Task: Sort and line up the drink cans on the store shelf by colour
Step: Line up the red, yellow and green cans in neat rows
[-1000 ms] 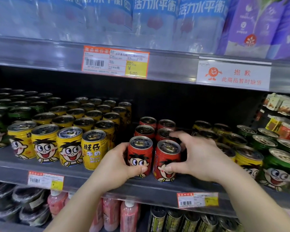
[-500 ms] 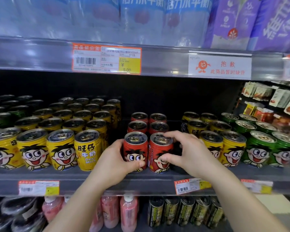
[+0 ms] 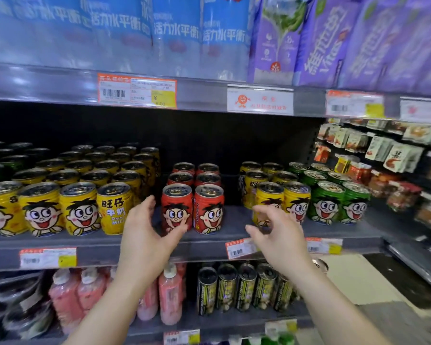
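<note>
Red cans [image 3: 192,195] stood centre frame on the shelf [image 3: 209,247], two abreast, cartoon faces forward; rear ones mostly hidden. Left hand [image 3: 144,235] open, thumb overlapping the front-left can, contact unclear; right hand [image 3: 279,235] open, empty.

Red cartoon-face cans [image 3: 192,195] upright in two columns mid-shelf, yellow cans [image 3: 80,192] left, yellow [image 3: 281,195] then green cans [image 3: 339,195] right

On the shelf [image 3: 234,231], open gaps are left on either side of the red cans [image 3: 193,202]: a narrow one towards the yellow cans [image 3: 80,195], partly filled by the left hand [image 3: 144,235], and a wider one towards the right-hand yellow cans [image 3: 281,192]. Headroom is limited by the upper shelf [image 3: 204,95].
</note>
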`<state>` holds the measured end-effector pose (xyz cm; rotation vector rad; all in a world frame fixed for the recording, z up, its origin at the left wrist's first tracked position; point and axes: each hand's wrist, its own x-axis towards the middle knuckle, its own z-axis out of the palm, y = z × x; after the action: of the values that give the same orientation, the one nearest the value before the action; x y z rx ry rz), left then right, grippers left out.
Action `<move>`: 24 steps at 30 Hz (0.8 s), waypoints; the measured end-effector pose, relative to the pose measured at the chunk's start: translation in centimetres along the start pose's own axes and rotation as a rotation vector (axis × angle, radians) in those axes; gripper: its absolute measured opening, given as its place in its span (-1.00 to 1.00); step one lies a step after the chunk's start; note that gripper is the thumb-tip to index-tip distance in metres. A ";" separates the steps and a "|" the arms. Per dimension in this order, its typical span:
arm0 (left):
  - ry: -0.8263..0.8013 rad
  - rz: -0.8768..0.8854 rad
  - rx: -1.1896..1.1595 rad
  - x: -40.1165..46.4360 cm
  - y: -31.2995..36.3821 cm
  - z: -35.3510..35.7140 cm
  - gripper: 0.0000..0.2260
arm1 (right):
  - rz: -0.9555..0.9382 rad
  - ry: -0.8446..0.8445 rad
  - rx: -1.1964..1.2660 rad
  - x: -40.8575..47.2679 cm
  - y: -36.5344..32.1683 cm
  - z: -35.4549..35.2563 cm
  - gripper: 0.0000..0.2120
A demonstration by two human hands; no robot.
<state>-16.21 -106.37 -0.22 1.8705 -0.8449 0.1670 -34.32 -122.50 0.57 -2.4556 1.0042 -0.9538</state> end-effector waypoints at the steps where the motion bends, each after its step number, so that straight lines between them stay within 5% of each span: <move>1: 0.028 0.027 0.001 -1.0 0.6 0.2 -0.22 | -0.003 -0.012 0.010 -0.6 0.6 -0.2 -0.62; 6: -0.092 0.032 -0.086 -4.8 4.6 3.9 -0.32 | 0.003 -0.021 0.028 -3.5 3.5 -2.0 -0.66; 12: -0.260 -0.015 -0.114 -3.8 8.0 9.4 -0.26 | 0.266 0.079 -0.031 -0.8 6.6 -4.9 -0.50; 24: -0.396 0.003 0.122 1.5 9.9 15.6 -0.49 | 0.348 0.063 -0.061 4.7 8.6 -2.3 -0.47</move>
<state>-25.14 -122.55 0.75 2.0511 -1.1250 -0.1601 -37.71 -132.04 0.03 -2.2044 1.4423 -0.8960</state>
